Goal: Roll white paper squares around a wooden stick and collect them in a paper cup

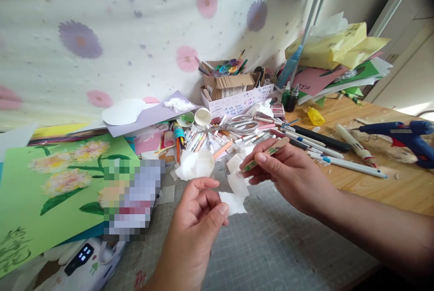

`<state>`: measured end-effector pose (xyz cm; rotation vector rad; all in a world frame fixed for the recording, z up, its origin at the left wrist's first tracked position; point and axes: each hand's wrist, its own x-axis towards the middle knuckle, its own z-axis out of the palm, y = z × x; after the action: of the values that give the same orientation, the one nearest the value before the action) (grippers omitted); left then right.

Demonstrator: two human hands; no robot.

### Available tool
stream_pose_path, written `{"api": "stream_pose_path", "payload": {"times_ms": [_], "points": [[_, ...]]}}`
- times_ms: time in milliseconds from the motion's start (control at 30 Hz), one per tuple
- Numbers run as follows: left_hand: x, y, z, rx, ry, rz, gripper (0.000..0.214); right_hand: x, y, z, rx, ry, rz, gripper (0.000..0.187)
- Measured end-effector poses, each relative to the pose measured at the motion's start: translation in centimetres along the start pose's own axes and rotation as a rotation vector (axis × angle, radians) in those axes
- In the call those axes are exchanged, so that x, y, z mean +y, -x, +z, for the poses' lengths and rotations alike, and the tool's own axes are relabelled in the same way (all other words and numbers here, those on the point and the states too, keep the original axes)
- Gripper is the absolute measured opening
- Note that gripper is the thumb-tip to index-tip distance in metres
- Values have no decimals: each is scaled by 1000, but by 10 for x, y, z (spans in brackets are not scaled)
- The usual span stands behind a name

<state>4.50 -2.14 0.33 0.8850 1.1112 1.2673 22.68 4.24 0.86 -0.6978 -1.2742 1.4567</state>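
Observation:
Between the thumb and fingers of my left hand point(203, 209) is a small torn piece of white paper point(234, 204), thin like tissue. My right hand point(286, 169) grips a slim, tweezers-like tool point(251, 165), beige with green marks, its narrow end pointing left and down. Just below that tip is another thin white piece point(238, 184); I cannot tell whether the tip touches it. Both hands are above a grey cutting mat point(257, 246). Behind them stands a white cup point(200, 164), with more white scraps beside it.
Markers and scissors point(242, 124) lie heaped behind the hands. At right are a blue glue gun point(396, 130) and several pens on the wooden table point(383, 191). A green flower picture point(23, 191) lies left, above a white device with a display point(81, 257). A cardboard box point(227, 84) stands behind.

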Motion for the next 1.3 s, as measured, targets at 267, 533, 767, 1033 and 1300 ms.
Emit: {"api": "stream_pose_path", "payload": {"times_ms": [267,533,767,1033,1300], "points": [[-8,-1,0,-21,-29,27,11,-6,-43,27,54,274,-227,16],[-10,-3,-4,-14,-45,31,7,-4,-60,36,-120,585,-364,10],[-7,-3,-3,14,-14,23,10,-23,10,5,-223,430,-185,12],[-7,-3,-4,-44,-120,26,6,-13,18,7,-334,249,-105,12],[-8,-2,-4,-67,-128,40,3,-10,20,12,-322,180,-72,9]]}}
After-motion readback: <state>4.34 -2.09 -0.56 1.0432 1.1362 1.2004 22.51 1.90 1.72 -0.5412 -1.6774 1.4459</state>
